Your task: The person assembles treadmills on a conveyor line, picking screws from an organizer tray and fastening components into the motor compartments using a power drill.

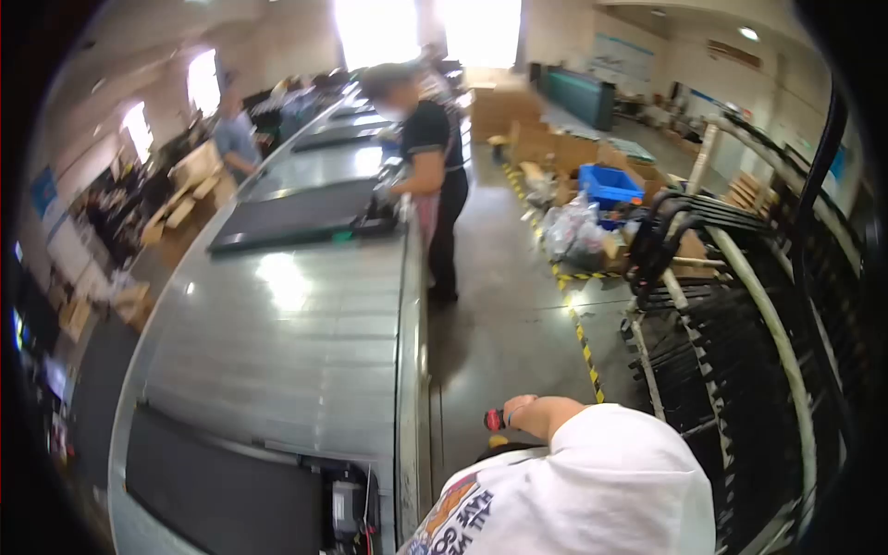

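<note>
My right hand (521, 405) reaches out low beside the work line, past the white short sleeve at the bottom of the view. Its fingers are closed around a small red-and-black object (495, 420), too blurred to name. A dark and yellow shape (499, 444) shows just below it, partly covered by the shirt. Nowhere in the picture does my left hand appear. Closest on the line is a flat black treadmill deck (227, 476) with a motor unit (348, 504) at its right end. My right hand is apart from both.
A long metal work line (277, 342) runs away at left, carrying another black deck (296, 215). A co-worker in dark clothes (435, 166) stands over that deck. At right are a rack with black frames (703, 342), yellow-black floor tape (581, 338) and a blue crate (609, 187).
</note>
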Motion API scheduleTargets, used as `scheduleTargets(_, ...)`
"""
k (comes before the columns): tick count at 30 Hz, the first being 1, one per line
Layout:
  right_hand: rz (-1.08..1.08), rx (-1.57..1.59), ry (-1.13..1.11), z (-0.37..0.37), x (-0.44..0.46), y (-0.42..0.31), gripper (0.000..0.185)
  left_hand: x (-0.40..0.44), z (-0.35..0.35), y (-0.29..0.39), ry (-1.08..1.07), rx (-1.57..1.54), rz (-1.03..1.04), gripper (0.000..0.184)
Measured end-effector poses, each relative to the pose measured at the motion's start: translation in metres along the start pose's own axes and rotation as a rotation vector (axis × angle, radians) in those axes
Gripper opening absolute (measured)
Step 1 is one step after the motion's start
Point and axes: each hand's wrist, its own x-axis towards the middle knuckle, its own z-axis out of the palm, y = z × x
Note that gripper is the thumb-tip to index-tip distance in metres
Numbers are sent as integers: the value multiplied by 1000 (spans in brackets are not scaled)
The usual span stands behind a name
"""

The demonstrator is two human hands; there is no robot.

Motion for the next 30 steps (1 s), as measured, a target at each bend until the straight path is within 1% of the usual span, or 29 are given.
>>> scheduleTargets(1,24,-5,-23,10,6,-9,33,-4,-5,-3,26,-14,-7,30)
scheduleTargets(3,60,-10,-19,7,30,-12,31,-7,-4,-4,77,-59,-5,30)
scheduleTargets(5,26,-27,-46,6,47,-6,32,-4,3,-6,134,-108,-3,29)
scheduleTargets(7,-14,-48,56,15,74,8,33,2,14,-9,184,-166,-7,28)
scheduleTargets(9,-8,-59,49,11,86,23,37,4,26,-12,251,-212,-10,28)
scheduleTargets(13,6,-19,17,7,127,78,39,10,60,-22,367,-290,0,27)
scheduleTargets(18,83,58,7,-31,159,149,37,20,118,-43,464,-367,22,26)
scheduleTargets(22,106,90,-71,-72,190,199,37,32,166,-59,505,-422,46,26)
scheduleTargets(25,128,12,-72,-83,235,236,39,41,199,-74,513,-455,60,26)
scheduleTargets(26,83,-43,-81,-93,245,247,38,42,211,-76,522,-475,62,26)
scheduleTargets(29,-152,-180,-84,-124,270,273,36,43,224,-86,569,-516,57,26)
scheduleTargets(30,-95,-175,-62,-121,285,278,35,40,228,-91,595,-519,56,26)
